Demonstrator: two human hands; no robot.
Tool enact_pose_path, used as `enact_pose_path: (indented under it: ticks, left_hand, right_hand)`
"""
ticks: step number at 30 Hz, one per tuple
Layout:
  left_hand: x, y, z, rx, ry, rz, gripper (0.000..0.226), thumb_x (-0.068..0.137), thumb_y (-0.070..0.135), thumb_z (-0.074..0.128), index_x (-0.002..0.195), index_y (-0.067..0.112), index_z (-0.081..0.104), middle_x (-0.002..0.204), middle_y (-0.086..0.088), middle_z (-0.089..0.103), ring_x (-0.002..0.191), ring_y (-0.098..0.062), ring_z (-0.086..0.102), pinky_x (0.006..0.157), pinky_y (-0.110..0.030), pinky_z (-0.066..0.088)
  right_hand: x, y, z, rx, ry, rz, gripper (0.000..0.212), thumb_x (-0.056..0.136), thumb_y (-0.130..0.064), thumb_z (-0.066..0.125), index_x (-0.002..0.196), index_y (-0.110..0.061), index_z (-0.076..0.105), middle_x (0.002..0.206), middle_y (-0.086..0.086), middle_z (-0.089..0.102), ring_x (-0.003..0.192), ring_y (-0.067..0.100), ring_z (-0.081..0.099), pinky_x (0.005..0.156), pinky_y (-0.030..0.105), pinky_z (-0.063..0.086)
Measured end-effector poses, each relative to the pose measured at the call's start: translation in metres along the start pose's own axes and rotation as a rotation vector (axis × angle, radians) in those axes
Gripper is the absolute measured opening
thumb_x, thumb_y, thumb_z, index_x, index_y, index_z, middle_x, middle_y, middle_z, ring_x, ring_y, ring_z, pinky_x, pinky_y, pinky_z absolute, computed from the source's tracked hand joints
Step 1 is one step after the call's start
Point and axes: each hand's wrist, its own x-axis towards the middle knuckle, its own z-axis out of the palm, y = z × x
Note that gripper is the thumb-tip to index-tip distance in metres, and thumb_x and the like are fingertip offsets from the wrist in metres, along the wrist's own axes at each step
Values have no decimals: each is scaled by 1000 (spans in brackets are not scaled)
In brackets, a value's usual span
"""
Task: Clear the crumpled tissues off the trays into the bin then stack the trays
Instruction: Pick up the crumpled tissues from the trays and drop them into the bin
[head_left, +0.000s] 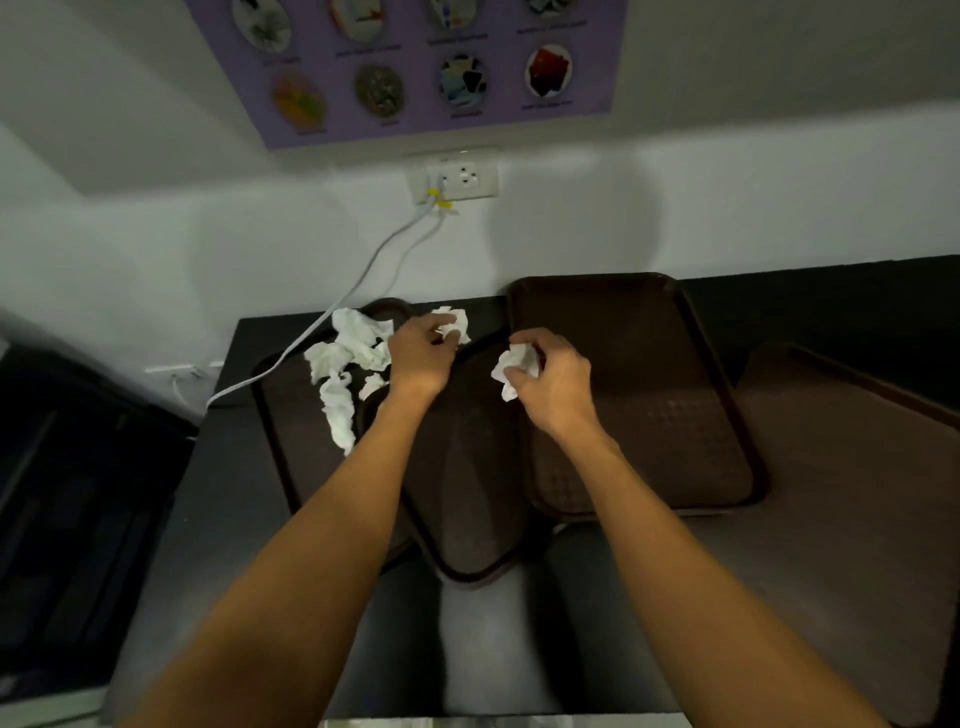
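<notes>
I see both of my bare forearms reaching out over a dark counter (223, 499) that runs along a white wall. My left hand (420, 353) has its fingers curled around a crumpled white tissue (453, 322), pinching it at the far end of the middle brown tray (467, 499). My right hand (556, 382) is closed on a second crumpled tissue (514, 366), held just above the seam where the middle tray meets the larger tray (639, 395) to its right.

More loose tissues (345, 364) lie in a ragged pile on the leftmost tray (291, 415), just beside my left hand, with one long twisted piece trailing toward me. The middle tray overlaps the leftmost one and sits skewed, its near corner hanging past the counter edge. A fourth tray (852, 467) lies at the far right, its left edge tucked close to the larger tray.

On the wall, a white socket plate (457, 176) has two white cables (363, 280) plugged in, each with a yellow tag; the cables drop down and cross the left tray's far corner. Above it hangs a purple poster (415, 67) with round pictures and captions beneath them, but the print is too blurred for me to read. I cannot make out a bin anywhere.
</notes>
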Motion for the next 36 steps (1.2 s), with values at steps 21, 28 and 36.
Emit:
enact_pose_path:
  ticks: [21,28,36]
  left_hand:
    - [-249,-60,-194,-180,313,-175,19,88,15,75,105,23,76,101,3,71,85,-2,68,77,-11,55]
    - [-340,-99,-252,-199,416,-271,18,89,17,74,107,23,76,99,5,71,84,0,67,78,-14,55]
    - [-429,-130,-302,-232,539,-330,18,89,13,73,104,20,76,91,7,72,77,-1,69,71,-13,54]
  right_hand:
    - [-150,-89,99,118,-245,-151,38,85,-17,79,119,-30,69,118,-8,68,112,9,63,103,35,54]
    - [-231,-119,147,127,-374,-211,38,84,-15,79,118,-29,70,113,-6,70,104,12,68,97,40,57]
    - [-319,-146,192,158,-482,-260,46,85,-14,80,124,-31,62,116,-6,67,108,15,67,94,39,59]
